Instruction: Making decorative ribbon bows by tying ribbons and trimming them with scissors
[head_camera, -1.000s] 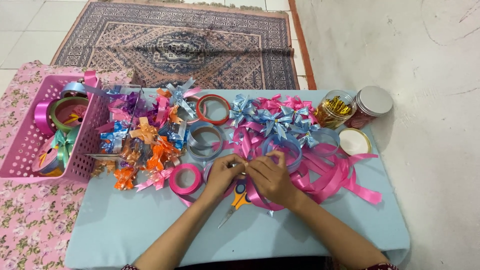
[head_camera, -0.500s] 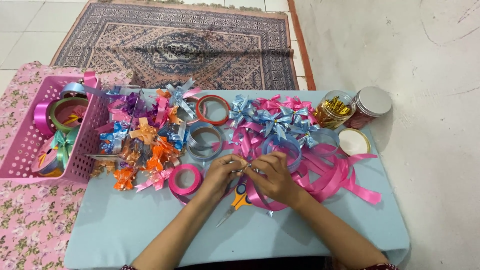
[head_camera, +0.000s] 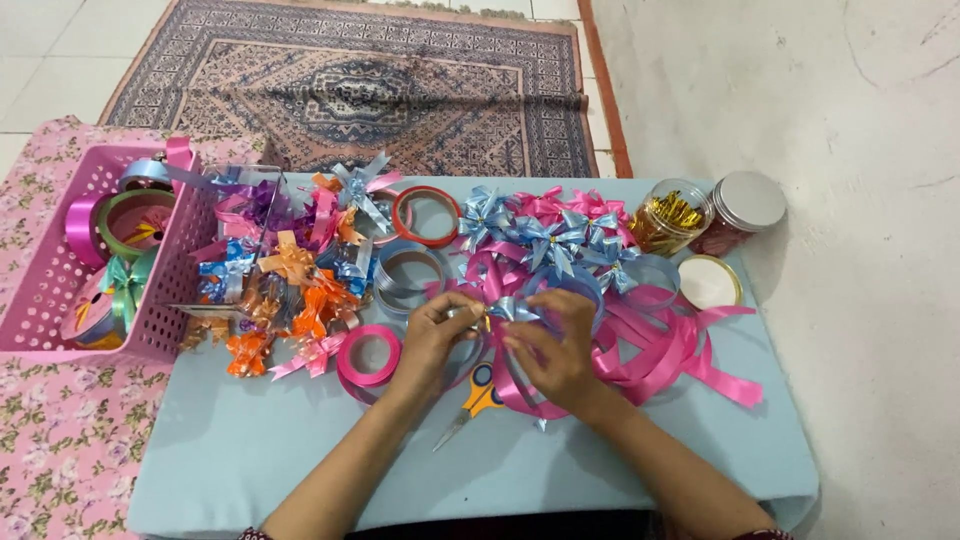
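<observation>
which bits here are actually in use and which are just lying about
In use: left hand and right hand pinching a small pale blue ribbon bow; loose pink ribbon strips under them.

Lying about: yellow-handled scissors, pink ribbon roll, pink plastic basket, clear jar of gold pieces.

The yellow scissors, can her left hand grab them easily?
Probably yes. The yellow scissors lie on bare table just below the left hand, uncovered, though both hands hold a blue bow.

Bright, even light; hands perhaps slightly blurred.
</observation>
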